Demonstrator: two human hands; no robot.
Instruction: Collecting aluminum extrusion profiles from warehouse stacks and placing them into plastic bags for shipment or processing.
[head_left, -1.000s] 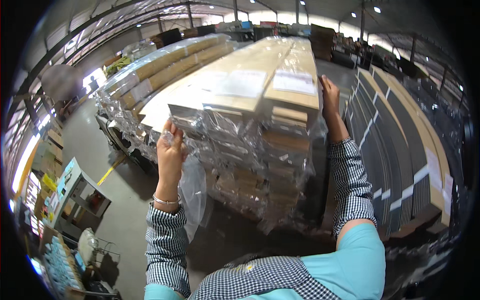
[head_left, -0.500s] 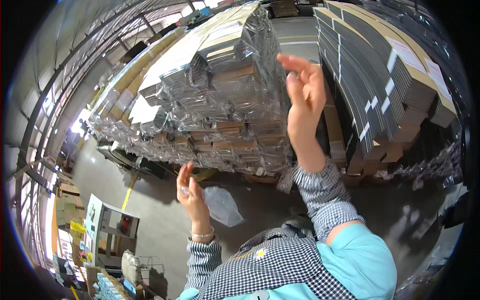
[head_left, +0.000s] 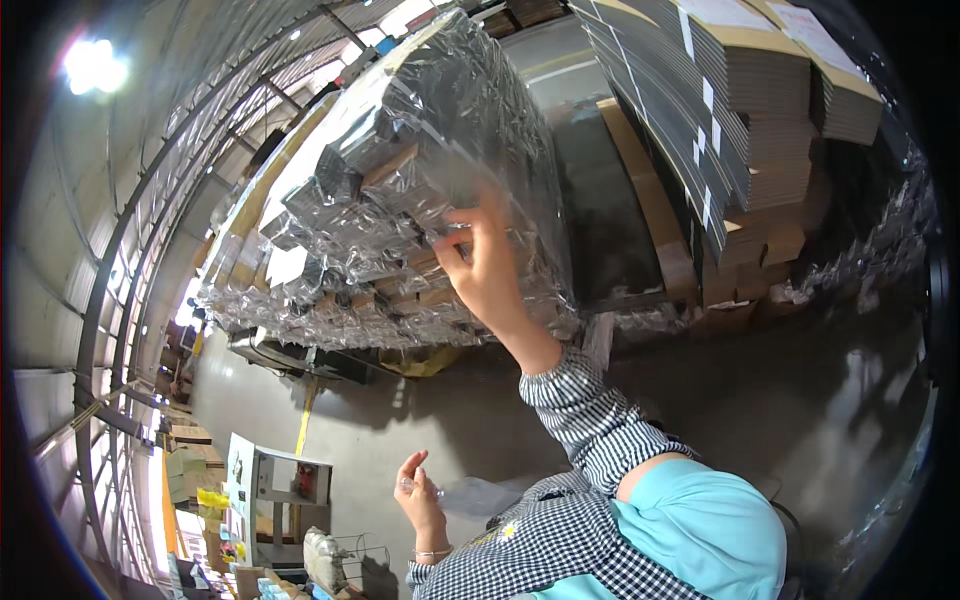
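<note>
A tall stack of brown cardboard pieces [head_left: 400,180] fills the middle, wrapped in shiny clear stretch film [head_left: 515,130]. In front of its near corner is my right hand [head_left: 487,265], the thumb and fingers apart and slightly blurred. Nothing shows between them, and whether the fingertips touch the film I cannot tell. Lower down, close to my body, my left hand [head_left: 422,500] is closed on a thin clear plastic bag [head_left: 480,496]. The bag trails to the right, toward my checked apron [head_left: 540,520].
To the right stand stacks of dark-faced cardboard sheets [head_left: 680,110] with white tags. A dark flat surface [head_left: 605,210] lies between the stacks. At the lower left are a grey-white cabinet [head_left: 285,490], a chair with a pale cushion [head_left: 325,558] and a yellow floor line [head_left: 306,415].
My right hand has swung left and lower, from beside the stack to in front of it. My left hand has dropped toward my body with the plastic bag. The view has shifted.
</note>
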